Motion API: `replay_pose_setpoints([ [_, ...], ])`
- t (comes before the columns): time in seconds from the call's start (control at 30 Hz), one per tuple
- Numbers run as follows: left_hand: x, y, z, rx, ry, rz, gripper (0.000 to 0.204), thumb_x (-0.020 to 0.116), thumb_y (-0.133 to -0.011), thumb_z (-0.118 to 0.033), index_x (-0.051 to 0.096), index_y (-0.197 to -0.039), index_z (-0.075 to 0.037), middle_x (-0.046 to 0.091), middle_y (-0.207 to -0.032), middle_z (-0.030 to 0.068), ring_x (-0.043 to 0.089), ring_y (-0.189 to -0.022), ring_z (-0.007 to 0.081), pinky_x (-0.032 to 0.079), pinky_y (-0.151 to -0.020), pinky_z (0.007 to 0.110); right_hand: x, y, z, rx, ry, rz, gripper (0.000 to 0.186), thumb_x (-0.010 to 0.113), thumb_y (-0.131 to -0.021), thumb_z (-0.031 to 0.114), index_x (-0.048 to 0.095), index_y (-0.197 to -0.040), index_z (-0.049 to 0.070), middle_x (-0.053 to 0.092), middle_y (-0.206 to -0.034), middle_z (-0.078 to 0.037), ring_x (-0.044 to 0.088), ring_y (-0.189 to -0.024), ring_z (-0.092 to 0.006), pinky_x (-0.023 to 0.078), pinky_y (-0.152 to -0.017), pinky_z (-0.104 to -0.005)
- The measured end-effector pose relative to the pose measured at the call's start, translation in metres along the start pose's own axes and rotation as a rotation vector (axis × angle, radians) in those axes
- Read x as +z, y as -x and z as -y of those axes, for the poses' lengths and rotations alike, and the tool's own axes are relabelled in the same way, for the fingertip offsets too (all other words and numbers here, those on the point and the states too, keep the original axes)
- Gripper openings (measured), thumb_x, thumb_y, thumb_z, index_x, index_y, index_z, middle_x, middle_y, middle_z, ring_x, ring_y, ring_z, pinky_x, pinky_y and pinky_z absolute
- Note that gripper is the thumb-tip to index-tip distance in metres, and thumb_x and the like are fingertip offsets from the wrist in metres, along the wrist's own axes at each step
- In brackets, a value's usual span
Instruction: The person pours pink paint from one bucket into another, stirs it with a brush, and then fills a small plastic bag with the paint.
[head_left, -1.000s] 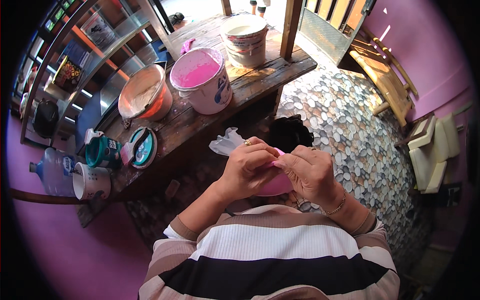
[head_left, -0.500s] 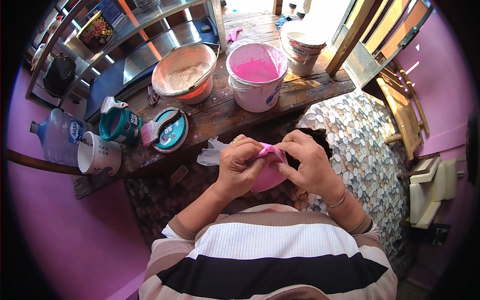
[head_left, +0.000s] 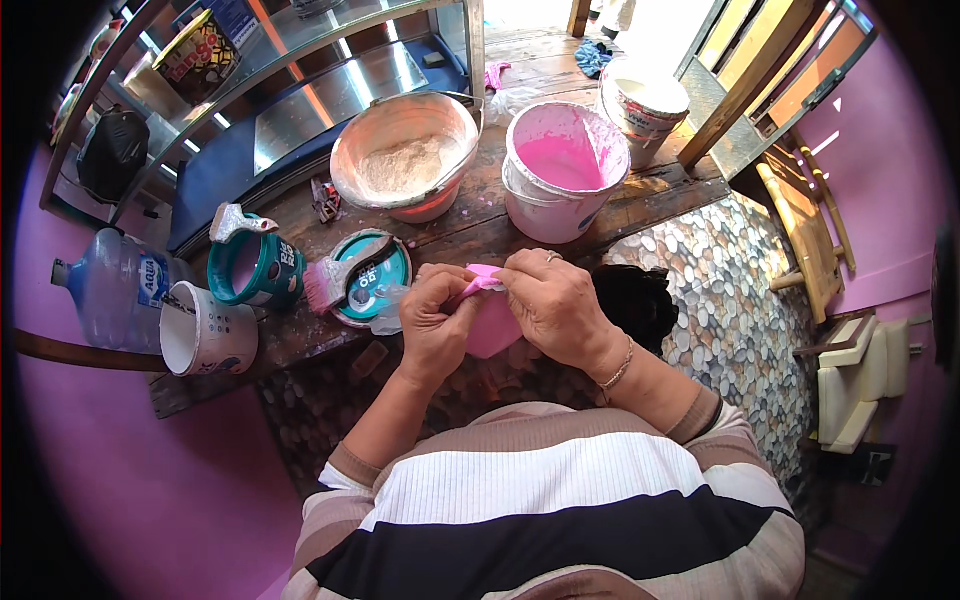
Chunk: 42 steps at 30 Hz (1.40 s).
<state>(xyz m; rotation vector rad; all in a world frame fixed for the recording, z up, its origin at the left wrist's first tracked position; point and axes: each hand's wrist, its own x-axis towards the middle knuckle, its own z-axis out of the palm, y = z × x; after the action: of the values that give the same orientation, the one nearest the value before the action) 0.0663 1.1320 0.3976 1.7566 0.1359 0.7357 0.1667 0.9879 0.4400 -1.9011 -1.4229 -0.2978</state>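
Pouch, pink and smooth, hangs just below the grip, between the two hands, its gathered upper edge pinched in the fingers. The left hand grips that edge with thumb and fingers on one side; the right hand is closed on it on the other. Clear plastic shows beside the left hand, and a black object lies beyond the right. Farther out, a bucket of pink paint stands on the wooden table.
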Motion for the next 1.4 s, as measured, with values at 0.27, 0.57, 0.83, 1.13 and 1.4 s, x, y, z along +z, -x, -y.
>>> replay_pose_setpoints([
  [0.27, -0.003, -0.029, 0.032, -0.114, 0.012, -0.170, 0.010, 0.071, -0.078, 0.004, 0.066, -0.084, -0.002, 0.065, -0.085, 0.0071, 0.058, -0.076, 0.0166, 0.047, -0.070, 0.028, 0.042, -0.023, -0.036, -0.015, 0.050, -0.073, 0.019, 0.059, -0.076, 0.006, 0.066, -0.094, 0.007, 0.060, -0.086, -0.006, 0.060, -0.082, -0.0256, 0.051, -0.073, -0.0368],
  [0.57, 0.003, -0.041, 0.063, -0.062, -0.407, 0.062, 0.010, 0.072, -0.076, -0.001, 0.068, -0.085, -0.001, 0.064, -0.082, 0.0088, 0.060, -0.077, 0.0226, 0.047, -0.073, 0.032, 0.078, -0.002, -0.089, 0.075, 0.006, 0.057, 0.010, 0.058, -0.078, 0.006, 0.063, -0.086, 0.006, 0.058, -0.082, -0.007, 0.059, -0.079, -0.0257, 0.051, -0.070, -0.0376],
  [0.83, 0.018, -0.047, 0.070, -0.039, -0.451, -0.050, 0.014, 0.074, -0.074, -0.003, 0.068, -0.086, -0.004, 0.063, -0.083, 0.0085, 0.059, -0.079, 0.0243, 0.046, -0.074, 0.034, 0.078, -0.009, -0.109, 0.008, -0.069, 0.154, 0.005, 0.059, -0.078, 0.006, 0.060, -0.083, 0.006, 0.056, -0.083, -0.009, 0.061, -0.080, -0.0281, 0.052, -0.068, -0.0391],
  [1.13, 0.027, -0.054, 0.056, 0.097, -0.646, -0.083, 0.012, 0.074, -0.070, -0.002, 0.067, -0.079, -0.004, 0.062, -0.079, 0.0090, 0.056, -0.077, 0.0273, 0.043, -0.071, 0.036, 0.073, -0.019, -0.124, -0.068, -0.129, 0.264, 0.005, 0.060, -0.081, 0.006, 0.061, -0.086, 0.005, 0.056, -0.085, -0.011, 0.061, -0.080, -0.0292, 0.052, -0.068, -0.0395],
  [1.4, 0.024, -0.049, 0.066, -0.021, -0.548, -0.094, 0.008, 0.073, -0.074, -0.004, 0.066, -0.078, -0.004, 0.064, -0.078, 0.0088, 0.055, -0.075, 0.0256, 0.041, -0.070, 0.036, 0.072, -0.023, -0.120, -0.064, -0.266, 0.177, 0.009, 0.065, -0.080, 0.009, 0.060, -0.086, 0.004, 0.057, -0.086, -0.012, 0.061, -0.079, -0.0305, 0.051, -0.068, -0.0400],
])
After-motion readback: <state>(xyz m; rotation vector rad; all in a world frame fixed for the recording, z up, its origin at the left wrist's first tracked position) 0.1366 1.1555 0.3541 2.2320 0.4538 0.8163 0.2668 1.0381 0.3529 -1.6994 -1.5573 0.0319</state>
